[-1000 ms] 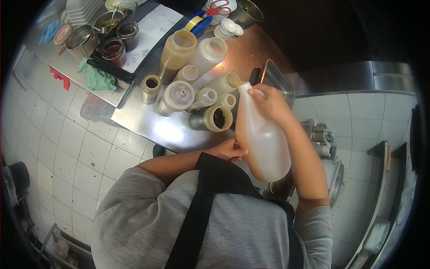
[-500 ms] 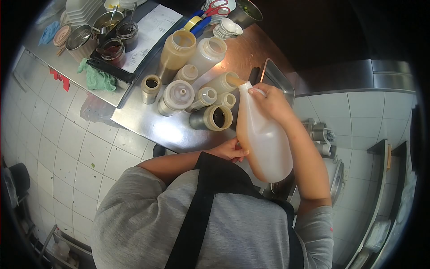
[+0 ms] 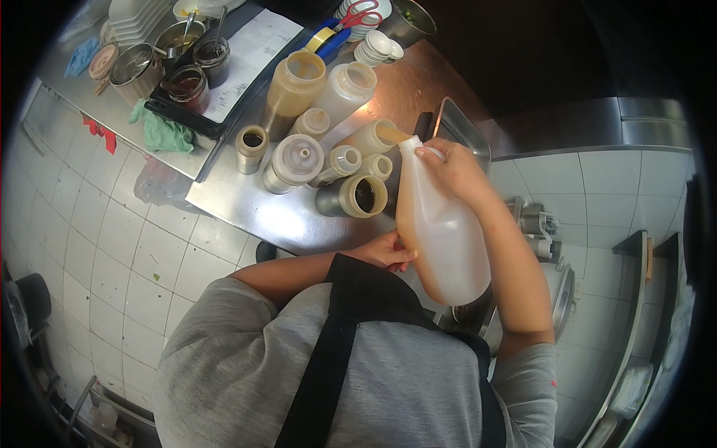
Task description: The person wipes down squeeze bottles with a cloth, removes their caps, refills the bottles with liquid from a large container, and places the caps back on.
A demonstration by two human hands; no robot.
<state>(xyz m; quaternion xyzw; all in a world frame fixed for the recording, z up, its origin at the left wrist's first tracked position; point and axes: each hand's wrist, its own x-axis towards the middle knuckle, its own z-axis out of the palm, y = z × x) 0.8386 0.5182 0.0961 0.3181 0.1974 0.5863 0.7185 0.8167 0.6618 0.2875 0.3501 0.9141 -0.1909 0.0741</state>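
Note:
A large translucent plastic jug (image 3: 448, 231) lies tilted across in front of me, with some amber liquid along its lower side. My right hand (image 3: 452, 166) is closed round its handle near the neck. Under the jug's near side, my left hand (image 3: 390, 252) has curled fingers, the thumb pressed on the plastic. Amber liquid runs from the mouth into a wide-mouthed plastic bottle (image 3: 367, 139). Beside that bottle stand small bottles (image 3: 346, 160) and an open bottle of dark liquid (image 3: 360, 197).
A capped squeeze bottle (image 3: 297, 158), a tall tan bottle (image 3: 293, 89) and a white bottle (image 3: 345, 88) crowd the steel counter (image 3: 246, 205). Behind are a black tray (image 3: 216, 123) with sauce jars, red scissors (image 3: 362, 13) and small white cups (image 3: 376, 46). A metal pan (image 3: 472, 133) sits right.
The jug has tipped very slightly, its base shifting a little to the right. Liquid keeps flowing from its mouth, and both hands hold the same places.

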